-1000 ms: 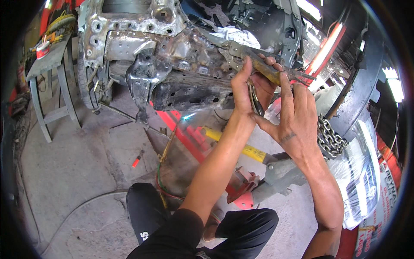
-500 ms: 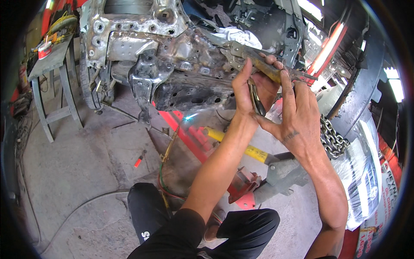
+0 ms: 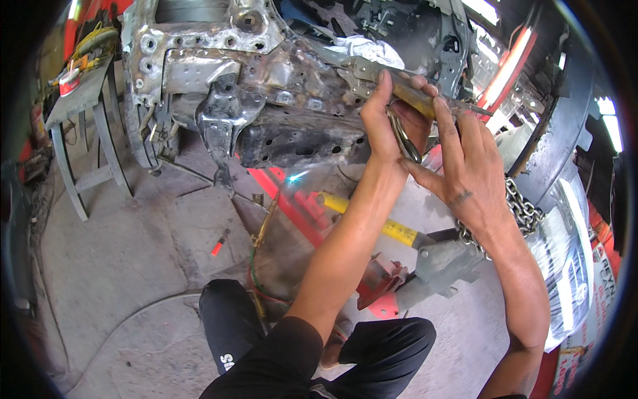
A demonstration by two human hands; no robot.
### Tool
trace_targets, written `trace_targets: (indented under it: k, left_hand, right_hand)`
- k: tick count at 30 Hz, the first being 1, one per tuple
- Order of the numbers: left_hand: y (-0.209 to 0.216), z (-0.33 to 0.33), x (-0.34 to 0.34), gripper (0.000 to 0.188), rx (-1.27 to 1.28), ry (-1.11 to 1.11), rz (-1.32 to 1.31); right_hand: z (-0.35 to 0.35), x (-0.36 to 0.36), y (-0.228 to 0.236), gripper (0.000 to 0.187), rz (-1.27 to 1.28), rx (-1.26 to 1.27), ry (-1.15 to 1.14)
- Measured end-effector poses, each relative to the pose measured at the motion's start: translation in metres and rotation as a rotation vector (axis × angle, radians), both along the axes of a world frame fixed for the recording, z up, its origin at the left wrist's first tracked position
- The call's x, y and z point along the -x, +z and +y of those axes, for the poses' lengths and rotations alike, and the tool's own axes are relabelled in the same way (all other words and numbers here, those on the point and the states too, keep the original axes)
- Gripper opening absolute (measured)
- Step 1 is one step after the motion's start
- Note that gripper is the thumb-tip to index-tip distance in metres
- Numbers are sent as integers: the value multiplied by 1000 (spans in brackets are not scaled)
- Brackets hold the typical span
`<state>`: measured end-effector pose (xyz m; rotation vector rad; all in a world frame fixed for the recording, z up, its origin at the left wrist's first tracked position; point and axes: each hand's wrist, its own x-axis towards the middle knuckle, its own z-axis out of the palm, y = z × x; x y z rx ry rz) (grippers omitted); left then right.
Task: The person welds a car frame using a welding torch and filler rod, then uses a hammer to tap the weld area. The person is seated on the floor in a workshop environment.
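Observation:
My left hand (image 3: 399, 120) is wrapped round worn locking pliers (image 3: 412, 100) with a yellowish-brown handle, its thumb pointing up along the tool. The jaw end of the pliers sits against the edge of a bare metal car body (image 3: 279, 73); whether it bites the metal is hard to see. Against the left palm lies the curved lower lever (image 3: 403, 138). My right hand (image 3: 468, 166) presses the handle's rear with its fingers, and its thumb reaches under toward the lever. Below the car frame a gas torch (image 3: 267, 223) burns with a small blue-white flame (image 3: 293, 178).
A grey stand (image 3: 100, 106) with tools is at the left. A red and yellow frame jack (image 3: 372, 223) lies under the car. Hoses (image 3: 252, 276) run by my legs. A chain (image 3: 522, 213) and plastic-wrapped panel (image 3: 565, 266) are at the right. A red-handled tool (image 3: 218, 245) lies on the floor.
Both hands keep their hold on the pliers, shifted slightly right in the picture. The lower lever appears somewhat closer to the handle. The torch flame still burns.

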<state>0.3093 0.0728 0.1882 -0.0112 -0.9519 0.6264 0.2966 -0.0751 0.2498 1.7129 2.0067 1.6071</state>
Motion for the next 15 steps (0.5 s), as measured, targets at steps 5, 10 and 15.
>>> trace_targets:
  k: [5, 10, 15]
  left_hand:
    - [8, 4, 5, 29, 44, 11, 165]
    - [10, 9, 11, 37, -33, 91, 321]
    - [-16, -15, 26, 67, -154, 221, 570]
  right_hand:
    - [2, -1, 5, 86, -41, -4, 30]
    - [5, 3, 10, 76, 27, -6, 15]
    - [-11, 12, -11, 73, 200, -143, 102]
